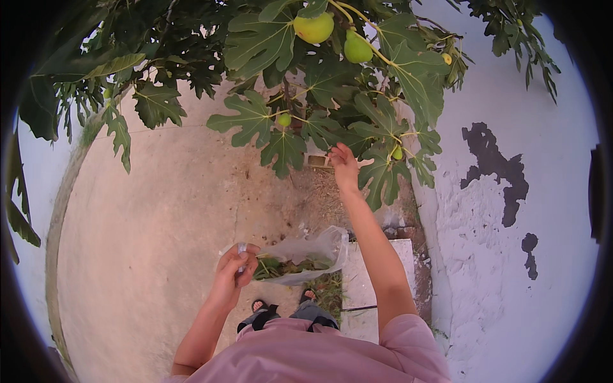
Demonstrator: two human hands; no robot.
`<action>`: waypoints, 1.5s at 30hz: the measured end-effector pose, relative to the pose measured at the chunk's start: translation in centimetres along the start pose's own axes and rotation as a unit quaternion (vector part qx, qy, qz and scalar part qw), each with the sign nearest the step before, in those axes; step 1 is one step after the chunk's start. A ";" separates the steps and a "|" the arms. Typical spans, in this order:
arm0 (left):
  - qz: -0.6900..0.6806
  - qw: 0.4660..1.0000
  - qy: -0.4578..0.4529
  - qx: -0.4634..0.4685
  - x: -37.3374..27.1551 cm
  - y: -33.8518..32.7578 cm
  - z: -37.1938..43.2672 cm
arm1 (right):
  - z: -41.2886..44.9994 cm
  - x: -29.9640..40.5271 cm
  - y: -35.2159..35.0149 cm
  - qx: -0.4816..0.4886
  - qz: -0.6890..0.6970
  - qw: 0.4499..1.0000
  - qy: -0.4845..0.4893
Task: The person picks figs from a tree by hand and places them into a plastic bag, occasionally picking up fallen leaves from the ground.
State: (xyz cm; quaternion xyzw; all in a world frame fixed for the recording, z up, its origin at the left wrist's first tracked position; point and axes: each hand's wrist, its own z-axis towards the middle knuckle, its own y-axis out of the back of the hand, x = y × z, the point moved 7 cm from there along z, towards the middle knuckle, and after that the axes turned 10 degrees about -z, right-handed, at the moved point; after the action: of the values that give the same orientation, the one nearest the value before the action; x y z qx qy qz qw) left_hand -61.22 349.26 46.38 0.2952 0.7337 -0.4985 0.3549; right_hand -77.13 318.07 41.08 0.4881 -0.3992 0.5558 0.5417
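My left hand grips the rim of a clear plastic bag, whose mouth spreads out to the right. Green leaves show inside or through the bag; which of the two I cannot tell. Higher up, my right hand reaches to the leaves of a fig tree, fingers loosely bent and apart, with nothing visible in them. A small green fig hangs to the right of that hand, and another small fig to its upper left. Two larger figs, one yellow-green and one green, hang above.
A white wall with dark peeled patches runs along the right. Pale slabs lie at its foot, beside grass. Concrete ground extends to the left, edged by a curb. A rectangular block is beyond the branches.
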 end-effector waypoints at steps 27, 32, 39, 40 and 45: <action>-0.067 0.995 0.000 -0.074 3.0 2.7 -0.5 | 11.8 -5.0 5.7 0.028 0.228 0.954 -0.194; -0.063 0.995 0.008 -0.078 3.0 2.4 -0.7 | 11.6 -5.4 6.0 0.016 0.223 0.954 -0.198; -0.074 0.996 0.017 -0.055 2.9 1.6 -0.7 | 12.3 -5.3 6.4 -0.012 0.260 0.944 -0.201; -0.076 0.995 0.020 -0.063 3.0 1.6 -0.8 | 12.7 -5.1 6.7 -0.032 0.282 0.940 -0.191; -0.061 0.995 0.003 -0.073 2.7 1.6 -1.4 | 15.2 -3.1 7.0 -0.070 0.362 0.920 -0.133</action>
State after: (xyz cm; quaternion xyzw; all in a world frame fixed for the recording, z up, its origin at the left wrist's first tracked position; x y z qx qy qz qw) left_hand -61.81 351.29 43.69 0.2245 0.7859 -0.4636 0.3421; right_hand -82.64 301.95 41.77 0.3406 -0.6550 0.6145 0.2782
